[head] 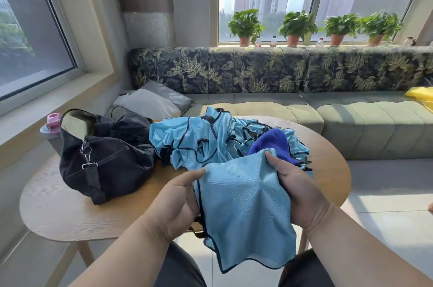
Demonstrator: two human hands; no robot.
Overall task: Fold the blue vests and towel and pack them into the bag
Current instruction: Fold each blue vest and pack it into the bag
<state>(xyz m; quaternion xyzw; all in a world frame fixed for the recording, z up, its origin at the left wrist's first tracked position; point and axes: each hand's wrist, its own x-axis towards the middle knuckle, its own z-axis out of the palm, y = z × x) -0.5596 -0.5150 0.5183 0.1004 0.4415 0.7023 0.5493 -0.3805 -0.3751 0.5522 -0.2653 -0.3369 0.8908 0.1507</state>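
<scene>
A person seated at a round wooden worktop (58,211) holds one light blue vest (246,211) up in the lower centre of the frame, its dark-trimmed hem hanging down over the lap. The left hand (173,204) pinches the vest's left edge between thumb and curled fingers; the right hand (297,193) grips the right edge, thumb on top and fingers wrapped behind the cloth. Just beyond the hands, in the middle of the frame, a crumpled pile of blue vests (199,139) with black piping lies on the worktop, and a darker royal-blue towel (274,143) sits bunched on the pile's right side, touching the held vest's upper corner. To the left of the pile, touching it, a black duffel bag (105,164) rests on the worktop with its mouth gaping open. Behind the bag, at the left edge, stands a grey bottle with a pink lid (52,122). A green sofa (351,118) with leaf-print back cushions runs across the frame, a grey pillow (152,101) in its left corner. Four potted plants (246,26) line the windowsill at upper right.
</scene>
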